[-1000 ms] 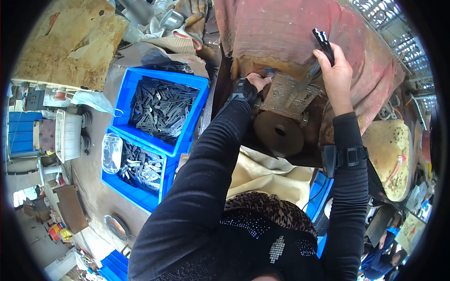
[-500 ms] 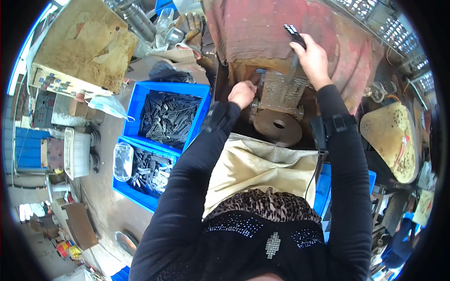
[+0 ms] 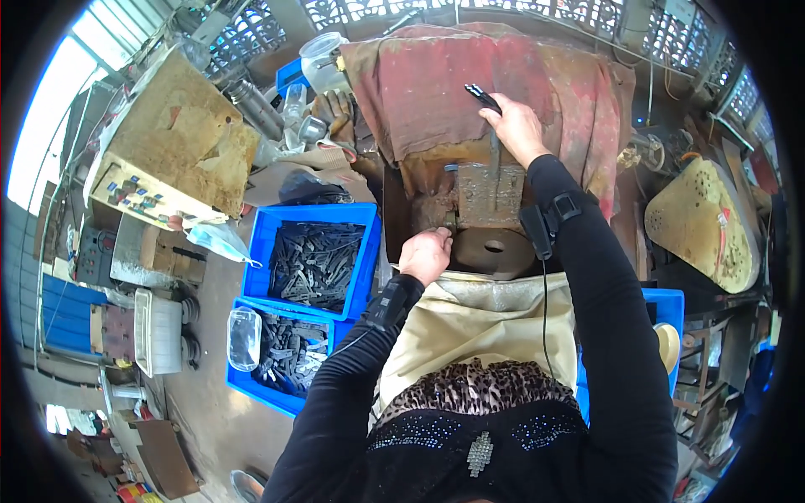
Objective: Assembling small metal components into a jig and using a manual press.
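Two blue bins of dark flat pieces — one hand with a small bundle of black strips (image 3: 483,97).
The right hand (image 3: 514,129) is closed on the bundle, above the metal block (image 3: 475,194) and before the red cloth (image 3: 470,88); the left hand (image 3: 425,255) is curled beside the round wheel (image 3: 471,252), and whether it grips anything I cannot tell. Left of it, the upper bin (image 3: 366,256) holds a heap of dark pieces (image 3: 312,267); the lower bin (image 3: 263,393) — just below, touching — holds dark and shinier ones, with a clear plastic box (image 3: 244,339) at its left side.
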Action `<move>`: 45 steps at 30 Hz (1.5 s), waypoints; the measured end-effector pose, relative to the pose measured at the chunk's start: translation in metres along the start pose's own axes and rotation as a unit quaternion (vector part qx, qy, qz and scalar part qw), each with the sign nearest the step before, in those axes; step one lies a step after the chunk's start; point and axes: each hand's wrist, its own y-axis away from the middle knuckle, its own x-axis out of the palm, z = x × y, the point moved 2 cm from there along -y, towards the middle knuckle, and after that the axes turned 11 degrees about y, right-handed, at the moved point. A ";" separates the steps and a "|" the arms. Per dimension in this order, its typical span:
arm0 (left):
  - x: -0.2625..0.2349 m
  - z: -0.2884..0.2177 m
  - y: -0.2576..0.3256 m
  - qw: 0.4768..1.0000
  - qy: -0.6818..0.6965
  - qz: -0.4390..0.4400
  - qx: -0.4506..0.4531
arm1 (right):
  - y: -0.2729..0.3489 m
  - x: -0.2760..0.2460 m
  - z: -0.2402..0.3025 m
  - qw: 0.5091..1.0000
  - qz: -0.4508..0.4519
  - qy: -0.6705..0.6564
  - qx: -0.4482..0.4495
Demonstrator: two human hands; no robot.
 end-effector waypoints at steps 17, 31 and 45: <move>-0.118 0.117 0.090 0.958 0.003 -0.283 -0.048 | -0.025 0.018 -0.027 0.997 0.051 0.006 -0.058; -0.064 0.298 0.047 0.959 -0.232 -0.084 -0.137 | -0.015 0.003 -0.017 0.995 0.069 -0.063 -0.025; -0.074 0.305 0.081 0.950 -0.167 -0.151 -0.217 | -0.010 0.015 -0.009 0.996 0.011 -0.088 0.011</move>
